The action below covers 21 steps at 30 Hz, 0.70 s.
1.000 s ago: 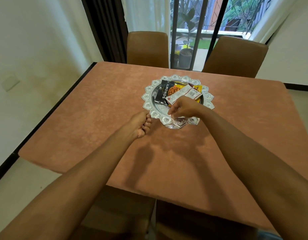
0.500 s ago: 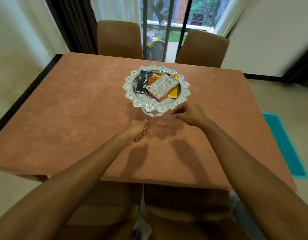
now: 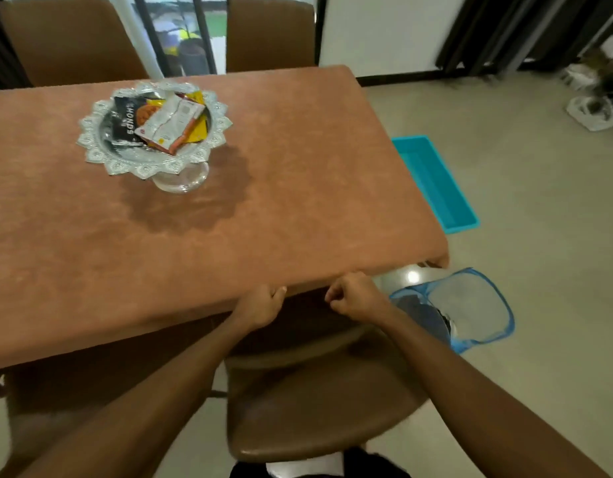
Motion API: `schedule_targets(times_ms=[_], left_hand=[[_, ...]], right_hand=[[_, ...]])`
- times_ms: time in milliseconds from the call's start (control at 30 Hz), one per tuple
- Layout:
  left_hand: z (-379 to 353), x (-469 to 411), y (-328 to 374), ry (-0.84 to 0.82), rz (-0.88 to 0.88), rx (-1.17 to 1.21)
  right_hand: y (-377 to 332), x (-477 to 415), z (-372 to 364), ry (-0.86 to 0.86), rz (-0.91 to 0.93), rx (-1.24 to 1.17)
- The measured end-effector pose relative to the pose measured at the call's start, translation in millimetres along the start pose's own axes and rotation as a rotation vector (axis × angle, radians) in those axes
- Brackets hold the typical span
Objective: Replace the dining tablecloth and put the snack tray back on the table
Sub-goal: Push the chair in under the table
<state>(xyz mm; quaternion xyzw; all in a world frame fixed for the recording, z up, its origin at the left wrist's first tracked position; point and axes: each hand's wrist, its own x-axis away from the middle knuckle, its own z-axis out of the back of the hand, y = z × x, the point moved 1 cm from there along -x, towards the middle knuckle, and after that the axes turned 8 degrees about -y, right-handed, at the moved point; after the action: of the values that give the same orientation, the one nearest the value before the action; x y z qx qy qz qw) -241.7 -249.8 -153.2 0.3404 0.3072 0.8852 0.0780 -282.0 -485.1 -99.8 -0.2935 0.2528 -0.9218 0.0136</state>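
Note:
A rust-brown tablecloth (image 3: 298, 188) covers the dining table. On it at the far left stands the silver snack tray (image 3: 101, 153), a footed dish with a scalloped rim that holds several snack packets (image 3: 167, 124). My left hand (image 3: 260, 307) is at the near edge of the table, and its fingertips pinch the cloth's hem. Just to its right, my right hand (image 3: 355, 298) is curled into a fist against the same hem, and nothing shows between its fingers.
A brown chair (image 3: 318, 401) is tucked in right below my hands. Two more brown chairs (image 3: 270, 32) stand at the far side. On the floor to the right lie a turquoise tray (image 3: 436, 184) and a blue mesh basket (image 3: 470, 305).
Both hands have pulled back from the snack tray to the table's near edge. My view has swung right, so the tray now sits at the far left.

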Motion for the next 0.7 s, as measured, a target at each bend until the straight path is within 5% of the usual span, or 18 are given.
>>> schedule_targets(times_ms=[167,333,700], left_hand=[[-44,29,18,-0.026,0.005,-0.195],[-54,96,-5,0.058,0.14,-0.108],[-9,323,-180,0.576,0.256,0.239]], right_hand=[[37,28,-25,-0.11,0.047,0.025],[11,39,-53,-0.231,0.206,0.058],[-220,59,-165,-0.253,0.458,0.035]])
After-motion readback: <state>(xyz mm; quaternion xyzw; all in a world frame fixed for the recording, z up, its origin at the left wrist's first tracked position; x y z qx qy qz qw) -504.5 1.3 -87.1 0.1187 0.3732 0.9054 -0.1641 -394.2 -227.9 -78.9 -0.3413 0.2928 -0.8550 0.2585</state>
